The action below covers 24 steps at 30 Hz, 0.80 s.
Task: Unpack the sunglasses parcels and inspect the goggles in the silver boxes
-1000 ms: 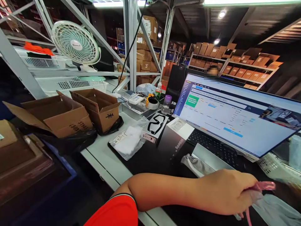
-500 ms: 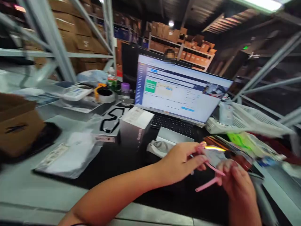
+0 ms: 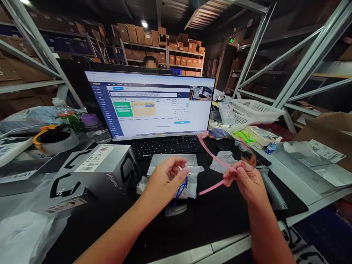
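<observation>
My right hand (image 3: 244,179) pinches a pair of pink-framed glasses (image 3: 217,161) and holds them up over the black desk mat (image 3: 209,220). The pink arms stick out to both sides. My left hand (image 3: 165,179) rests on a grey cloth pouch (image 3: 192,183) with a blue drawstring (image 3: 180,190), fingers curled around the cord. Both hands are in front of the keyboard (image 3: 165,146) and the monitor (image 3: 151,104).
A grey product box (image 3: 107,170) lies left of my hands. Tape roll (image 3: 52,141), bottles and plastic bags crowd the left side. White baskets (image 3: 255,112), small packets and a cardboard box (image 3: 327,134) are on the right. A person stands behind the monitor.
The view swung right from the cardboard boxes and fan to the monitor. My right hand came into view and took the pink glasses; my left hand let them go and moved onto the pouch.
</observation>
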### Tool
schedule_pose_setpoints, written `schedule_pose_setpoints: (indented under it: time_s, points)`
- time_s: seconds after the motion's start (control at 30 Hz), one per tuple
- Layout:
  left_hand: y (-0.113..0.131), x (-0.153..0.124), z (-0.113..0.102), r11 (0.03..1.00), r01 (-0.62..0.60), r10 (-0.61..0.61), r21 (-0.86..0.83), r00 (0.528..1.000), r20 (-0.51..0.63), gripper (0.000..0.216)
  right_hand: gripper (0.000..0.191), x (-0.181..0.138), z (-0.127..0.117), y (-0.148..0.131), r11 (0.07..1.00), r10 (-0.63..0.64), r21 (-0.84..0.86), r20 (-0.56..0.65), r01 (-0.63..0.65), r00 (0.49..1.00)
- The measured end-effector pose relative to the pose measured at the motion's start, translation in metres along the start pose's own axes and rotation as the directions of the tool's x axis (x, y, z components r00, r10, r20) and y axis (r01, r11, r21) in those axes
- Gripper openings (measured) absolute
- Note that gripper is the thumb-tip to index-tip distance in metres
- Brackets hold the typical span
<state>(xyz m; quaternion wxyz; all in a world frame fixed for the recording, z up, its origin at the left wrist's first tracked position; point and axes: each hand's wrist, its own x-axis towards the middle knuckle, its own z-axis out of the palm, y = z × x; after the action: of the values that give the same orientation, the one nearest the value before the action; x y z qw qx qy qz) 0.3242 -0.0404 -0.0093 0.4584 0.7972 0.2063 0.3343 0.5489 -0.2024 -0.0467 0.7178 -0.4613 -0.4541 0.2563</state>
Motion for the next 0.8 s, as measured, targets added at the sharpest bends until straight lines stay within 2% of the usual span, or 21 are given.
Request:
schedule_pose_setpoints:
  time_s: [0.07, 0.1, 0.17, 0.2, 0.23, 0.3, 0.4, 0.47, 0.5, 0.57, 0.63, 0.7, 0.73, 0.8]
  points:
    - [0.012, -0.001, 0.001, 0.990, -0.092, 0.081, -0.108, 0.991, -0.103, 0.053, 0.029, -0.002, 0.002, -0.002, 0.994, -0.010, -0.106, 0.029, 0.013, 1.000]
    - [0.018, -0.001, 0.000, 0.984, -0.134, 0.120, -0.116, 0.986, -0.119, 0.068, 0.030, -0.003, 0.003, -0.004, 0.986, -0.008, -0.166, 0.049, 0.016, 0.999]
    - [0.028, 0.000, -0.002, 0.986, -0.138, 0.134, -0.097, 0.990, -0.040, 0.084, 0.029, -0.005, 0.006, -0.007, 0.966, 0.012, -0.257, 0.085, 0.011, 0.996]
    - [0.031, 0.001, -0.003, 0.991, -0.099, 0.100, -0.090, 0.995, 0.013, 0.079, 0.029, -0.005, 0.008, -0.009, 0.963, 0.028, -0.269, 0.101, 0.000, 0.994]
    - [0.034, 0.002, -0.004, 0.995, -0.046, 0.050, -0.092, 0.998, 0.045, 0.070, 0.029, -0.006, 0.010, -0.009, 0.969, 0.048, -0.246, 0.118, -0.018, 0.992]
    - [0.035, 0.003, -0.004, 0.990, 0.060, -0.055, -0.126, 0.998, 0.040, 0.058, 0.030, -0.005, 0.015, -0.009, 0.991, 0.088, -0.114, 0.138, -0.073, 0.986]
    - [0.028, 0.005, -0.002, 0.969, 0.131, -0.134, -0.209, 0.991, -0.001, 0.074, 0.030, -0.003, 0.021, -0.005, 0.979, 0.136, 0.141, 0.067, -0.145, 0.988]
    - [0.020, 0.004, 0.001, 0.970, 0.113, -0.122, -0.217, 0.992, -0.031, 0.089, 0.029, 0.000, 0.019, -0.004, 0.963, 0.152, 0.227, -0.001, -0.148, 0.988]
    - [0.016, 0.002, 0.004, 0.979, 0.086, -0.101, -0.185, 0.992, -0.075, 0.088, 0.027, 0.001, 0.016, -0.005, 0.960, 0.144, 0.246, -0.028, -0.133, 0.989]
    - [0.008, -0.004, 0.010, 1.000, 0.019, -0.016, 0.011, 0.984, -0.175, 0.065, 0.025, 0.003, 0.006, -0.007, 0.968, 0.098, 0.239, -0.090, -0.074, 0.991]
    - [0.005, -0.014, 0.020, 0.935, -0.055, 0.125, 0.350, 0.975, -0.181, 0.031, 0.024, 0.004, -0.008, -0.010, 0.985, 0.037, 0.170, -0.179, -0.007, 0.983]
    - [0.006, -0.023, 0.035, 0.741, -0.138, 0.219, 0.658, 0.975, -0.041, 0.015, 0.021, 0.004, -0.020, -0.013, 0.997, -0.014, 0.076, -0.256, 0.035, 0.967]
    - [0.008, -0.026, 0.043, 0.632, -0.176, 0.211, 0.755, 0.976, 0.051, 0.012, 0.020, 0.004, -0.025, -0.014, 0.998, -0.030, 0.037, -0.276, 0.042, 0.961]
    - [0.012, -0.028, 0.056, 0.468, -0.194, 0.095, 0.862, 0.981, 0.169, 0.006, 0.019, 0.002, -0.030, -0.016, 0.999, -0.038, -0.009, -0.274, 0.038, 0.961]
